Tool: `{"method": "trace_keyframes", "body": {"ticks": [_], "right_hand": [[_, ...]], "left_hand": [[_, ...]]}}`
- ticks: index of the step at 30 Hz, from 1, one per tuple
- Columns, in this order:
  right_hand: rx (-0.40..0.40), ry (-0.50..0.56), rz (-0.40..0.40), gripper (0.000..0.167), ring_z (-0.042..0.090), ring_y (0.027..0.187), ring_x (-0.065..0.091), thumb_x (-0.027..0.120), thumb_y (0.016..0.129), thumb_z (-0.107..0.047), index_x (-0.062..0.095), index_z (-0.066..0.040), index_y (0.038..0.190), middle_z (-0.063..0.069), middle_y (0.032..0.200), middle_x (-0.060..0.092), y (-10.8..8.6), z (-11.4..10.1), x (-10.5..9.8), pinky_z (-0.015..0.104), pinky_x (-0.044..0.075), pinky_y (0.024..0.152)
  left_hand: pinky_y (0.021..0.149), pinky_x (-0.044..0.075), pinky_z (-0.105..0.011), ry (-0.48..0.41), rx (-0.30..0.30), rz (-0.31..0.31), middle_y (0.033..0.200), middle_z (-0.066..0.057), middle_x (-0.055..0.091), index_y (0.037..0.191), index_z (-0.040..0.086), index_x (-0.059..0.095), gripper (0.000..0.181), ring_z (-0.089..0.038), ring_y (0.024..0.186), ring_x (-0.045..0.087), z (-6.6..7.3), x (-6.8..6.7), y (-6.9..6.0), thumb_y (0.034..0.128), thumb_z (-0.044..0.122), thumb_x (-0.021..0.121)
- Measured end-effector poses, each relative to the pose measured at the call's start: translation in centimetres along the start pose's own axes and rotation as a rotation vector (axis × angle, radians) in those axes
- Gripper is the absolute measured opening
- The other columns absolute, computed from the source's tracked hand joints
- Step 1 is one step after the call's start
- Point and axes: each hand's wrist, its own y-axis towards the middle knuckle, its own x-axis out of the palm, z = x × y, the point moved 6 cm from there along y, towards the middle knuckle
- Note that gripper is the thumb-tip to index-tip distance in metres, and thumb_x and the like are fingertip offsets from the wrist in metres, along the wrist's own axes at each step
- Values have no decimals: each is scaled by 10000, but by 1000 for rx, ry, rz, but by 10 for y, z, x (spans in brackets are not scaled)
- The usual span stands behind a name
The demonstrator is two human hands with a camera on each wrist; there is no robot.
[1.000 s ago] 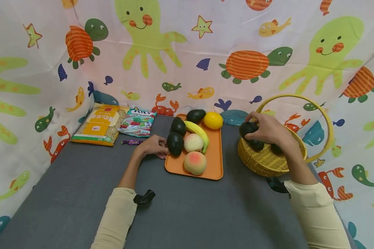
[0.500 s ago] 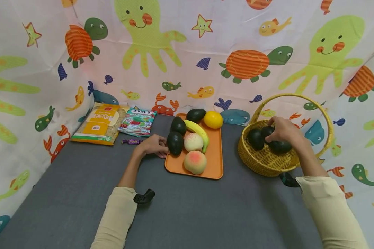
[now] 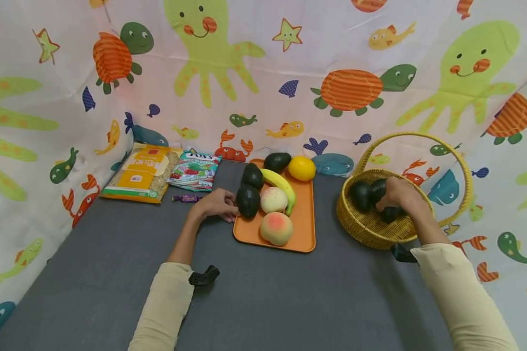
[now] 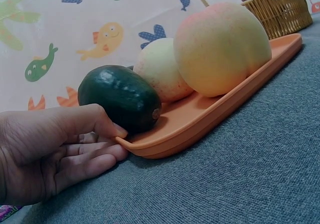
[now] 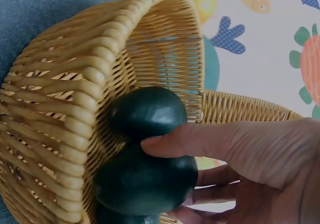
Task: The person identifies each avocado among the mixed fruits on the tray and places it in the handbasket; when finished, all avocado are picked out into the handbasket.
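My left hand [image 3: 217, 204] pinches the left rim of an orange tray [image 3: 304, 219], thumb on top and fingers below, as the left wrist view shows. Beside its thumb lies a dark green avocado [image 4: 117, 98]. The tray also bears two more avocados, a banana [image 3: 282, 187], two peaches [image 3: 275, 228] and a lemon [image 3: 302, 168]. Inside a yellow wicker basket [image 3: 362, 231], my right hand [image 3: 397, 192] holds an avocado [image 5: 145, 179] between thumb and fingers. Another avocado [image 5: 150, 111] touches it, and a third [image 5: 127, 218] is partly hidden underneath.
Left of the tray lie a yellow grain bag [image 3: 142, 173], a teal candy bag [image 3: 195, 170] and a purple wrapped candy [image 3: 186, 199]. The basket's tall handle [image 3: 467, 183] arches over its opening. A patterned cloth [image 3: 246, 58] hangs behind the grey table [image 3: 263, 297].
My right hand has carried its avocado from above the basket's left rim rightward and down among the others inside. The left hand has stayed at the tray's rim.
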Motion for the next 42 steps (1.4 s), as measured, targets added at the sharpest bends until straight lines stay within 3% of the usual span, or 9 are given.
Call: {"method": "trace_keyframes", "body": {"ticks": [5,10,19,28,35,42], "right_hand": [[26,11,-9,485,255,741,474,929,764,-275,572,30,886,83,767,481,0,-1,6,343,414,635],[12,31,-27,484,274,770,481,942,756,-269,550,-2,855,92,793,477,1,-1,14,356,413,660],[7,-4,-13,616,372,900,573,933,767,-289,602,123,1083,280,1029,638,0,3,14,484,538,792],[-2,-24,-25,629,357,889,559,908,798,-325,609,130,1112,273,1018,641,-5,-2,12,487,533,807],[3,-32,-42,836,470,1086,594,876,835,-341,505,206,1347,438,1321,560,-10,-5,10,620,544,977],[-5,-55,-22,634,350,882,568,865,840,-349,598,133,1154,296,1069,648,-13,-10,5,450,525,744]], "left_hand": [[684,672,-323,1,8,4,889,-115,752,1092,-53,666,231,-149,685,761,2,-2,0,914,85,712],[688,673,-325,11,13,2,892,-117,756,1093,-51,671,237,-152,691,765,1,-2,-1,913,97,716],[694,672,-318,13,5,-3,907,-117,763,1135,-54,677,271,-145,697,765,2,-1,-2,919,105,722],[696,671,-314,7,6,-9,929,-131,765,1164,-69,668,293,-140,704,764,3,-1,-3,928,98,711],[689,671,-311,13,7,0,927,-128,763,1167,-58,676,298,-141,699,763,2,-3,-1,920,101,719],[687,671,-314,13,6,-6,909,-123,766,1121,-61,672,260,-145,696,765,2,-1,-2,923,101,719]]}}
